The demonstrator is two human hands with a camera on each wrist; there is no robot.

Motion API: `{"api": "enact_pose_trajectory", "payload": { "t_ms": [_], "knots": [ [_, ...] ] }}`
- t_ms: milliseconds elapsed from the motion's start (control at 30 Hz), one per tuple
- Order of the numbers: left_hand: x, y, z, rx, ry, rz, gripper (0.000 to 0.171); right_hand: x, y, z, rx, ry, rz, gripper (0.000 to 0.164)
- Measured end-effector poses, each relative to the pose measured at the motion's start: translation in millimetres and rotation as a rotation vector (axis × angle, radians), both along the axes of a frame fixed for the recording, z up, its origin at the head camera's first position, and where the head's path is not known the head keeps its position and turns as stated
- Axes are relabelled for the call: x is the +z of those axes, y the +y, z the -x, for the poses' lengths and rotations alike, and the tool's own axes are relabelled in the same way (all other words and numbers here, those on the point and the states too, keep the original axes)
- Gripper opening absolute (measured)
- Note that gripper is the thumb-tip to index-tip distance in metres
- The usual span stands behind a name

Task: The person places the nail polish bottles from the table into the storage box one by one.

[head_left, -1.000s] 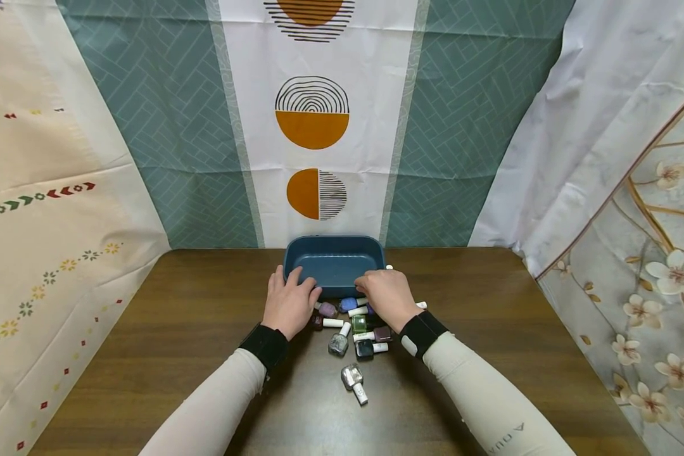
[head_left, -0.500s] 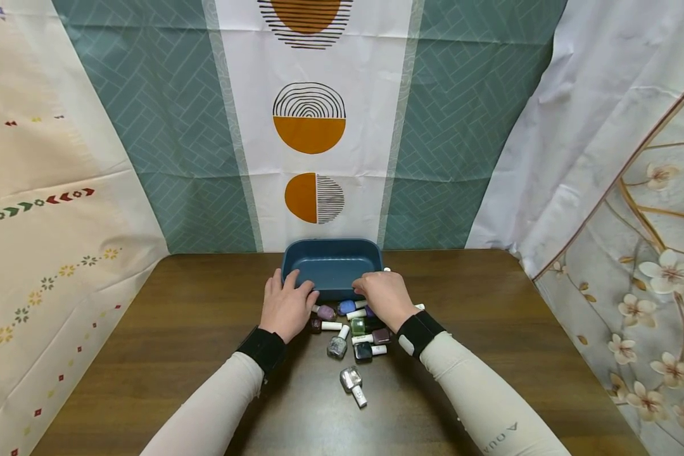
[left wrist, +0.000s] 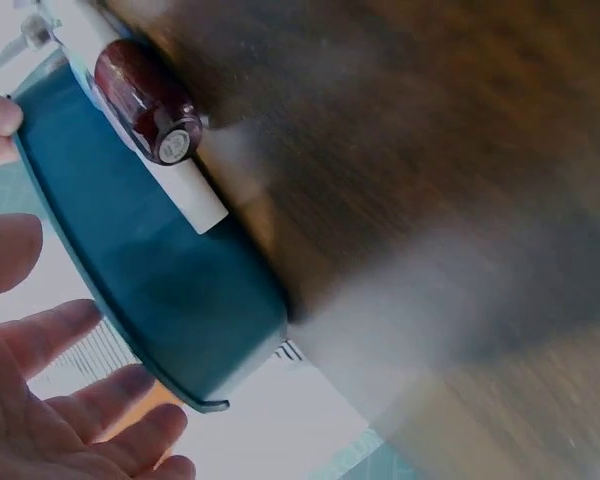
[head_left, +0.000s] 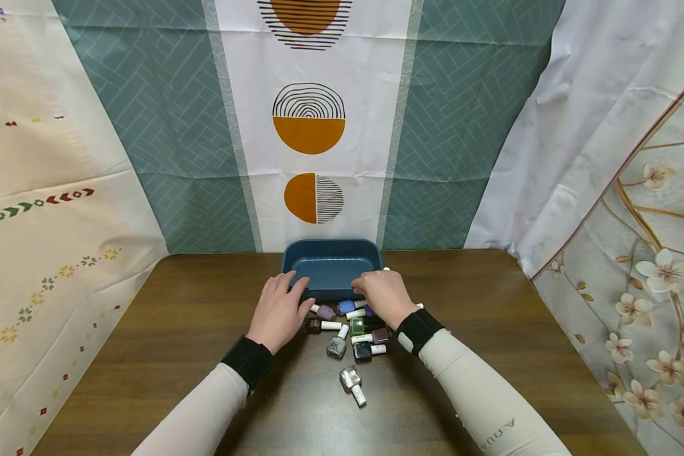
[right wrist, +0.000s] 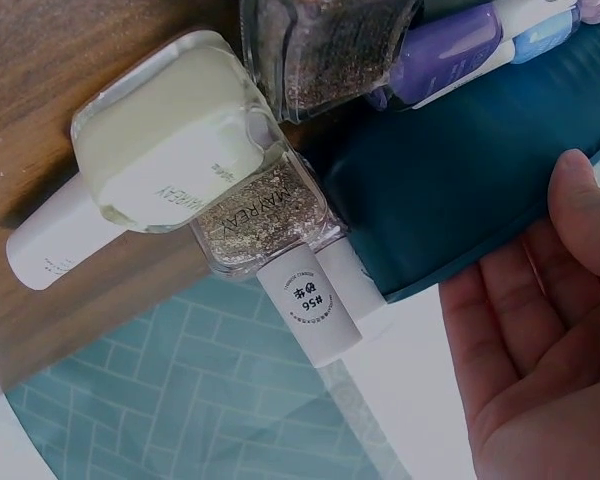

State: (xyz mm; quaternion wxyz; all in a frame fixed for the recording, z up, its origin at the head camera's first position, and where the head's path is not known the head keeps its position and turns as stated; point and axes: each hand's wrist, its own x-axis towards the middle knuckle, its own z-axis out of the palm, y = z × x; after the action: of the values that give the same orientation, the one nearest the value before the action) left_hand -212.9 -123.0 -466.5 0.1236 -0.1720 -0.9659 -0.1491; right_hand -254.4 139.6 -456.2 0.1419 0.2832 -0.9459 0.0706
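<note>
A dark blue tray (head_left: 330,272) stands near the table's back edge. My right hand (head_left: 384,294) grips its front rim towards the right; in the right wrist view the thumb lies against the wall, the fingers behind the rim. By the tray's front left corner is my left hand (head_left: 276,310), fingers spread loosely and holding nothing. Nail polish bottles lie in front of the tray: lilac (head_left: 326,313), blue (head_left: 346,308), green (head_left: 357,326), dark red (head_left: 313,325), grey glitter (head_left: 336,345) and black (head_left: 363,351) among them. My right hand hides some of these.
A silver nail polish bottle (head_left: 350,378) lies apart, nearer to me. Beside the tray's right end lie a pale bottle (right wrist: 170,130) and a gold glitter bottle (right wrist: 265,215). Hanging patterned cloth (head_left: 433,158) closes off the back and both sides of the wooden table (head_left: 479,342).
My left hand has drawn back from the tray's left corner, a little to the left and towards me. My right hand stays at the rim. The tray and bottles lie as before.
</note>
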Motion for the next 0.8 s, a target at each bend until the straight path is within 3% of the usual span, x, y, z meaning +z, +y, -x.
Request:
{"api": "enact_pose_trajectory", "payload": {
  "t_ms": [433, 800],
  "knots": [
    [1.8, 4.8, -38.0, -0.201, 0.122, 0.003, 0.046, -1.0, 1.2, 2.1, -0.010, 0.002, -0.008, 0.019],
    [-0.3, 16.3, -68.0, -0.412, 0.043, 0.002, 0.050, 1.0, 0.6, 1.5, -0.007, 0.001, -0.008, 0.016]
  ]
}}
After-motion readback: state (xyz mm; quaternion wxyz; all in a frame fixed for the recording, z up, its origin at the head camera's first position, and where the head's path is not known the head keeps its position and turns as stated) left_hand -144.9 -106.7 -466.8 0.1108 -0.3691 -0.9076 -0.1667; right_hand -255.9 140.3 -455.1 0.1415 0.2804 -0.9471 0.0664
